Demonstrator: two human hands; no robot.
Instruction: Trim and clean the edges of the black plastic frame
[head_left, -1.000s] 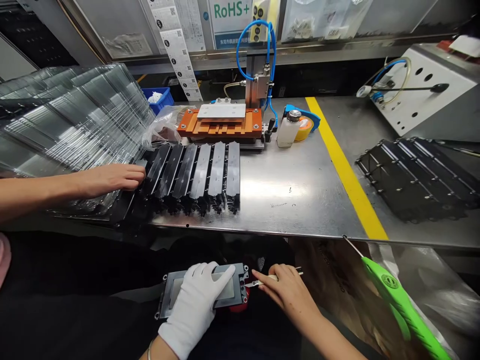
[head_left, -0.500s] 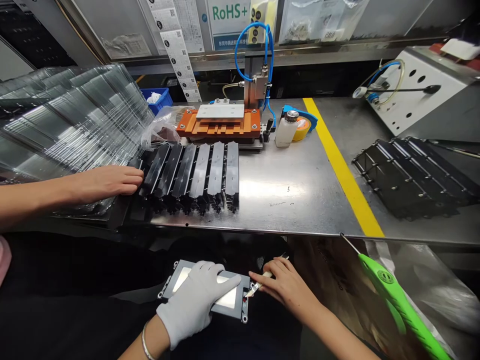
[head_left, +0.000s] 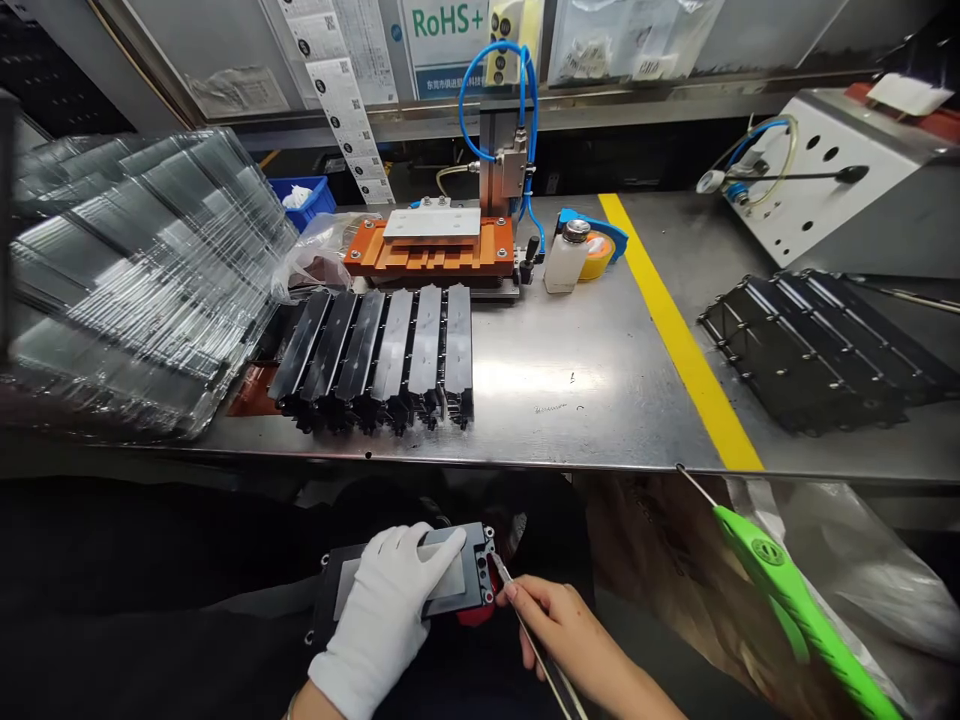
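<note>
a flat rectangular panel [head_left: 457, 580] with a dark frame, small screw tabs at its corners and a pale grey glossy face lies low in the view, below the front edge of the steel workbench [head_left: 600, 390], on the person's lap. the left hand [head_left: 390, 610], in a white glove, lies spread flat over the panel's face, fingers pointing toward its right end, pressing on it rather than closed around it. the right hand [head_left: 559, 630], bare, pinches a thin metal tool [head_left: 525, 625] between thumb and fingertips; the tool's tip touches the panel's right edge near a corner tab. something red shows just beneath that edge, too hidden to name. the glove covers much of the panel, its left end is dim, and the tool's far end runs off the bottom of the frame.

on the bench above, a row of black parts [head_left: 382, 355] leans together near the front edge. a stack of clear plastic trays [head_left: 135, 270] sits to their left, an orange fixture [head_left: 435, 250] with blue air hoses behind them, and a yellow floor-tape line [head_left: 675, 330] crosses the bench to the right. a green-handled tool [head_left: 795, 600] hangs at the lower right.
</note>
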